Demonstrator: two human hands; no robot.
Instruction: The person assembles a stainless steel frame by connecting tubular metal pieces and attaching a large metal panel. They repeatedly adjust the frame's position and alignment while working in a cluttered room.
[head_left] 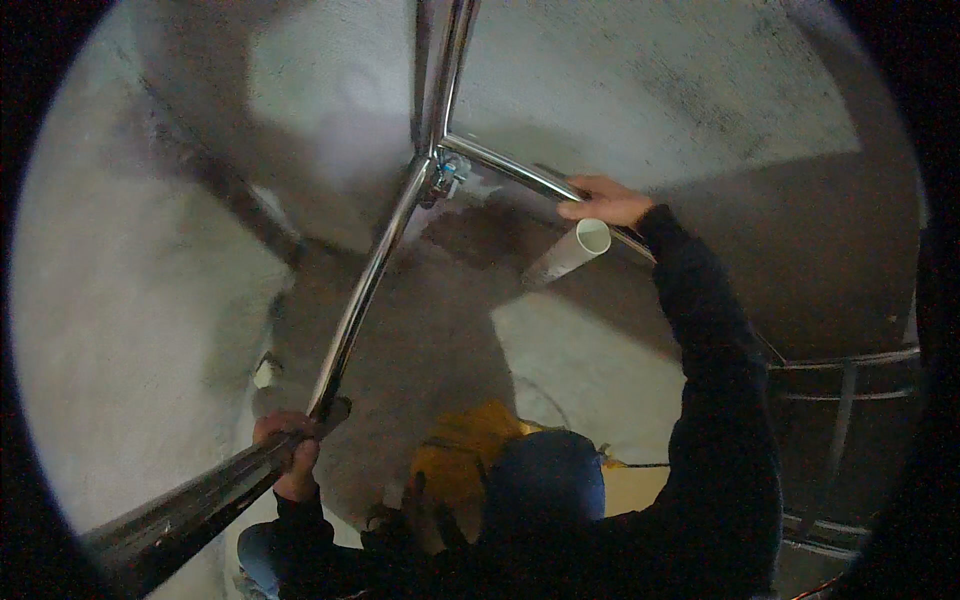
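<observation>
A person grips a frame of shiny metal tubes meeting at a corner joint against grey concrete walls. The left hand is wrapped around the lower tube near the floor, fingers closed on it. The right hand closes over the second tube running from the joint, just above the open end of a white plastic pipe. A yellow and blue bundle lies on the floor below.
</observation>
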